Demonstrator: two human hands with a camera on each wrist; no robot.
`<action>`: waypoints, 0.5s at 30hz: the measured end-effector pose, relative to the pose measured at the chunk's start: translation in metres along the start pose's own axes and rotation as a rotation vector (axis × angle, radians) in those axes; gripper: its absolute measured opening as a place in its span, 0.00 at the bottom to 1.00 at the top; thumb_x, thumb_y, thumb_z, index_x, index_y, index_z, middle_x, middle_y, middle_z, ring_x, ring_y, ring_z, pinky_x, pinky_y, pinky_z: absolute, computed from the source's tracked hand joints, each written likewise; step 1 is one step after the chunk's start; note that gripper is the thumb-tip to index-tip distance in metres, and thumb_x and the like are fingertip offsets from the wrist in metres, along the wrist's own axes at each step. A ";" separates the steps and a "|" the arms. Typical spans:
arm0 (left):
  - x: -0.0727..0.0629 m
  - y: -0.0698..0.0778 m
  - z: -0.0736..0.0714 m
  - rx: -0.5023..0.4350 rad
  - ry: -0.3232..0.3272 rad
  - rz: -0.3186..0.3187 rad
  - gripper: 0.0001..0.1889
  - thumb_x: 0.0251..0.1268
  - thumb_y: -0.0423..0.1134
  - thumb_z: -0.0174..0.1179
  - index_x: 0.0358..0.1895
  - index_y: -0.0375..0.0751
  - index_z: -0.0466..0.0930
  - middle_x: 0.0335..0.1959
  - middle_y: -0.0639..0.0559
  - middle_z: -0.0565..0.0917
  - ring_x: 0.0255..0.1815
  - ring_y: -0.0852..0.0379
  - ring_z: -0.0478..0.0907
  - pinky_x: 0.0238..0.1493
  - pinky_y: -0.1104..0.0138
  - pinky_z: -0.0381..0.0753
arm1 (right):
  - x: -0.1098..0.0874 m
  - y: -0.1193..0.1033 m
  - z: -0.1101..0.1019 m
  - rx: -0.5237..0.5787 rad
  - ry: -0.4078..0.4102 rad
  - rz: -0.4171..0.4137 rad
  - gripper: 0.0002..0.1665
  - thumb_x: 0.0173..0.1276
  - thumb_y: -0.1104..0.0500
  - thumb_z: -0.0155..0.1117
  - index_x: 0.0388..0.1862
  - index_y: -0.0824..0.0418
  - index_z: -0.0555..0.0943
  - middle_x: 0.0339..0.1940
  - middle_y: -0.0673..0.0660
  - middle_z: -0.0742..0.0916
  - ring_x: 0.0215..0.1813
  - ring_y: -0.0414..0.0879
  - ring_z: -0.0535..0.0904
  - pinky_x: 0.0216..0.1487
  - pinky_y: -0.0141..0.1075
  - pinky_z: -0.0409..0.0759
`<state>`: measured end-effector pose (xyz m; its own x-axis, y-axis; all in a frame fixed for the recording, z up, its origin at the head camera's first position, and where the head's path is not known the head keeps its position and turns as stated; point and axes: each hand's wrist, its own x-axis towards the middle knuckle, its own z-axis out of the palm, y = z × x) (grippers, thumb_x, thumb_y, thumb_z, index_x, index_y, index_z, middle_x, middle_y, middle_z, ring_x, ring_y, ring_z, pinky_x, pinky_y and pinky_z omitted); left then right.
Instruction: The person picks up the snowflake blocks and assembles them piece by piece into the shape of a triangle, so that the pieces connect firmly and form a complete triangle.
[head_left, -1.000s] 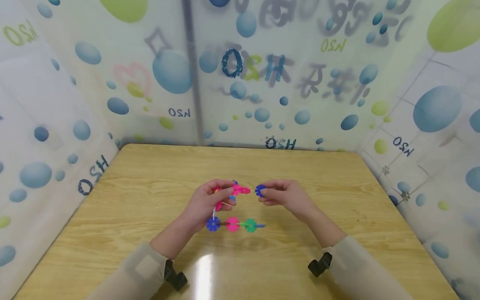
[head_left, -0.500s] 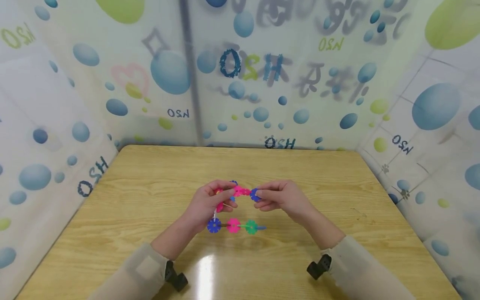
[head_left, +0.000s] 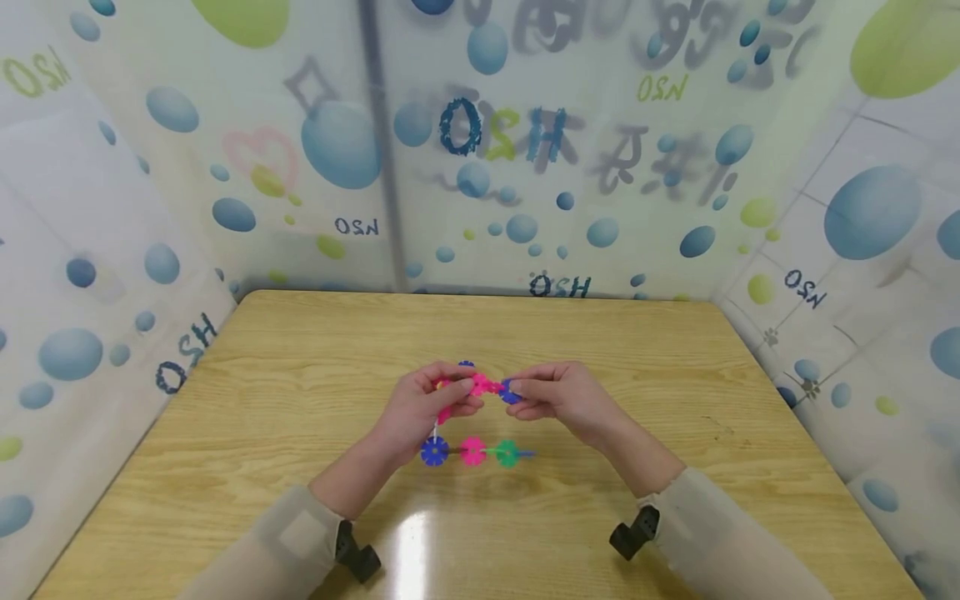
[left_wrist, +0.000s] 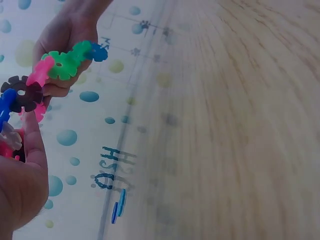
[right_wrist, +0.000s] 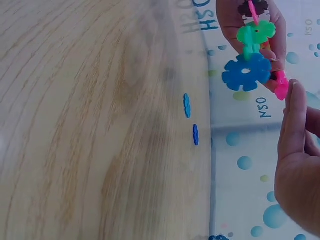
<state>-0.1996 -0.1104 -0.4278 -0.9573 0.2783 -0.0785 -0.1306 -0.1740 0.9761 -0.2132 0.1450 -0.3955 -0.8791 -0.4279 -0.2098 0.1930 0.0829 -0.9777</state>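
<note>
My left hand [head_left: 427, 408] pinches a chain of notched snowflake discs near its pink disc [head_left: 480, 384]. My right hand [head_left: 562, 396] holds a dark blue snowflake disc [head_left: 511, 391] between thumb and fingers, against the chain's pink end. Whether the two are slotted together is hard to tell. Below the hands runs the rest of the chain: a blue disc [head_left: 434, 452], a pink disc [head_left: 473, 451], a green disc [head_left: 507, 453] and a blue disc seen edge-on [head_left: 527, 453]. A brown disc [left_wrist: 22, 93] shows in the left wrist view. Part of the chain is hidden by my left hand.
Two loose discs, a light blue disc [right_wrist: 187, 105] and a dark blue disc [right_wrist: 195, 135], lie on the wooden table [head_left: 637, 333] beyond my left hand. Bubble-patterned walls [head_left: 480, 250] stand at the table's back and sides.
My right hand has moved left, bringing the blue disc from a gap away to the pink end of the chain. My left hand and the chain have shifted slightly right.
</note>
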 end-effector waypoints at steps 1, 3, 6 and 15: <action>0.000 0.000 0.000 0.002 0.002 -0.002 0.17 0.84 0.29 0.58 0.67 0.24 0.78 0.51 0.47 0.89 0.43 0.58 0.93 0.55 0.63 0.94 | 0.000 0.000 0.000 0.003 0.002 -0.002 0.20 0.85 0.64 0.63 0.64 0.79 0.83 0.42 0.60 0.96 0.39 0.40 0.94 0.48 0.35 0.94; 0.000 -0.001 0.001 0.006 0.001 -0.004 0.16 0.84 0.29 0.59 0.67 0.24 0.79 0.53 0.46 0.89 0.44 0.58 0.93 0.55 0.63 0.94 | -0.001 -0.001 0.000 0.003 0.006 -0.004 0.20 0.85 0.63 0.63 0.64 0.79 0.83 0.42 0.60 0.96 0.39 0.40 0.94 0.48 0.35 0.94; -0.001 -0.001 0.001 0.011 0.000 -0.006 0.16 0.84 0.29 0.59 0.67 0.25 0.79 0.55 0.45 0.89 0.44 0.58 0.93 0.55 0.63 0.94 | -0.001 -0.001 -0.001 -0.002 0.007 0.001 0.19 0.85 0.63 0.63 0.64 0.78 0.84 0.42 0.58 0.96 0.39 0.40 0.94 0.49 0.36 0.94; -0.002 0.006 -0.005 0.029 0.030 -0.004 0.18 0.84 0.35 0.62 0.68 0.29 0.81 0.46 0.52 0.91 0.42 0.57 0.92 0.51 0.62 0.95 | 0.006 -0.003 0.000 -0.042 0.005 0.002 0.22 0.84 0.56 0.66 0.65 0.72 0.85 0.45 0.59 0.95 0.44 0.45 0.95 0.53 0.40 0.94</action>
<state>-0.1998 -0.1172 -0.4225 -0.9642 0.2503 -0.0878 -0.1272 -0.1457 0.9811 -0.2194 0.1419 -0.3939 -0.8812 -0.4228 -0.2114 0.1759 0.1218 -0.9768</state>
